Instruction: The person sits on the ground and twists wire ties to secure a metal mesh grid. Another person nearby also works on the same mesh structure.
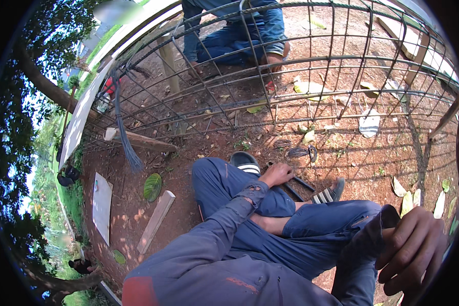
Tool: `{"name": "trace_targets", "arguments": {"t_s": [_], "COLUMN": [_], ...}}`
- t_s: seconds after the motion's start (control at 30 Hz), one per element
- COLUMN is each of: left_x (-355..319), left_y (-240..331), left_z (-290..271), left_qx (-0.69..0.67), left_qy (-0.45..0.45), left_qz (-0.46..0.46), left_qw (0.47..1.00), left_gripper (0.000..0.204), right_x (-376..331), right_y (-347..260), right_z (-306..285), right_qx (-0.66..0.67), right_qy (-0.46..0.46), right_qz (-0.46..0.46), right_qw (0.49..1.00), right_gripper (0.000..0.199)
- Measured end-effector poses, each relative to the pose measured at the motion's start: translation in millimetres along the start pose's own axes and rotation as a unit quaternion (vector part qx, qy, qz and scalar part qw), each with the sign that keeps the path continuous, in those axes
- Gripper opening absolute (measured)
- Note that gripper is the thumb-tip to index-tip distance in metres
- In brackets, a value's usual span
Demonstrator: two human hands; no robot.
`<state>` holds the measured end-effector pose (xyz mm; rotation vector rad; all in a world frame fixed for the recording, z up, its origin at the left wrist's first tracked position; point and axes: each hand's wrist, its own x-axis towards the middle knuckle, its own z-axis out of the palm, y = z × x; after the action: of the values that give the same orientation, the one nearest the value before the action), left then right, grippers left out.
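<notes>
My left hand [278, 174] rests by my crossed legs with its fingers curled. From beneath it two straight black handles [303, 184] stick out, those of a pincer-like tool whose head my hand hides. My right hand [412, 250] is raised at the lower right, close to the camera. Its fingers are bent and closed, and whatever they hold, if anything, is hidden. Ahead of me a long cage of tied steel rebar [275, 104] stretches across the view. A bundle of grey tie wire [121, 120] hangs over its left end.
Across the cage a person in blue [234, 43] kneels, hands low by the bars. Wooden stakes [168, 64] stand along the cage. A wood offcut [156, 222] and a white board [102, 209] lie at left. Dark wire coils [311, 152] and a sandal sole [369, 123] are on the soil.
</notes>
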<state>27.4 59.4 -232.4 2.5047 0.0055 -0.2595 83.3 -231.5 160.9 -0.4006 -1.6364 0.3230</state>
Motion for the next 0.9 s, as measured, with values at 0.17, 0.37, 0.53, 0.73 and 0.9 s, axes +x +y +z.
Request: {"name": "trace_targets", "arguments": {"t_s": [0.17, 0.37, 0.53, 0.73, 0.9], "left_x": [-31.2, -161.9, -256.1, -290.4, -272.6], "left_y": [15.2, 5.0, -21.8, -1.9, 9.3], "left_z": [-39.5, -147.3, -228.6, -307.2, -338.3], "left_qx": [-0.105, -0.563, -0.511, -0.404, -0.404], "left_qy": [0.015, 0.139, 0.465, 0.64, 0.604], "left_qz": [0.012, -0.082, -0.182, -0.094, -0.084], "left_qw": [0.994, 0.811, 0.7, 0.647, 0.682], "left_gripper": [0.039, 0.03, 0.024, 0.025, 0.026], "right_x": [-9.2, 27.0, 74.6, 149.5, 179.7], "right_y": [61.4, 144.2, 236.7, 336.1, 370.9], "right_z": [14.1, 51.9, 56.4, 88.3, 113.6], "right_qx": [-0.097, -0.127, -0.051, -0.132, -0.14], "right_qy": [0.058, 0.052, 0.126, 0.051, 0.052], "right_qz": [0.14, 0.414, 0.487, 0.483, 0.51], "right_qw": [0.984, 0.9, 0.862, 0.864, 0.847], "right_gripper": [0.019, 0.025, 0.028, 0.038, 0.038]}}
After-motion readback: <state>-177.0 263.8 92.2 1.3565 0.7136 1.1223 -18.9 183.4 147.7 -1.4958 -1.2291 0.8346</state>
